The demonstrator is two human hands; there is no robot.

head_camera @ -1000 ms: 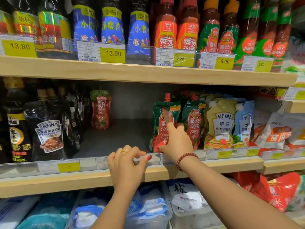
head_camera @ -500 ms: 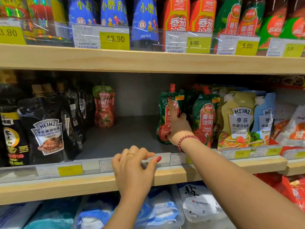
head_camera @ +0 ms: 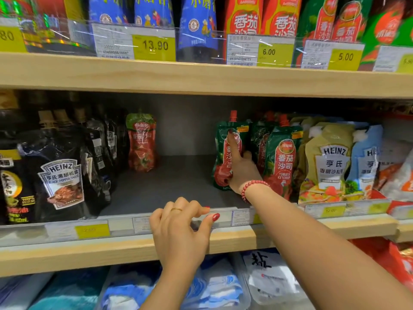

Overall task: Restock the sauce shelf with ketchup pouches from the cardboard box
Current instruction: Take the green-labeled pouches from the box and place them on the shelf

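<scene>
A green and red ketchup pouch [head_camera: 221, 166] with a red spout stands upright on the grey middle shelf [head_camera: 174, 186]. My right hand [head_camera: 242, 171] grips its right edge, one digit lying straight up its front and the others tucked behind. More pouches of the same ketchup [head_camera: 282, 162] stand just to its right. A lone red ketchup pouch [head_camera: 141, 142] stands far back on the left. My left hand [head_camera: 181, 231] rests on the shelf's price rail [head_camera: 125, 227] with loosely curled fingers and holds nothing. The cardboard box is out of view.
Black Heinz pepper sauce pouches [head_camera: 60, 177] line the shelf's left side. Heinz salad dressing pouches [head_camera: 330, 162] stand on the right. Bottles fill the upper shelf [head_camera: 201, 77]. Salt bags [head_camera: 266, 280] lie below. Bare grey shelf shows between the two ketchup groups.
My right hand has moved the ketchup pouch from the shelf's front rail deeper onto the shelf. The view has come closer. My left hand has stayed on the rail.
</scene>
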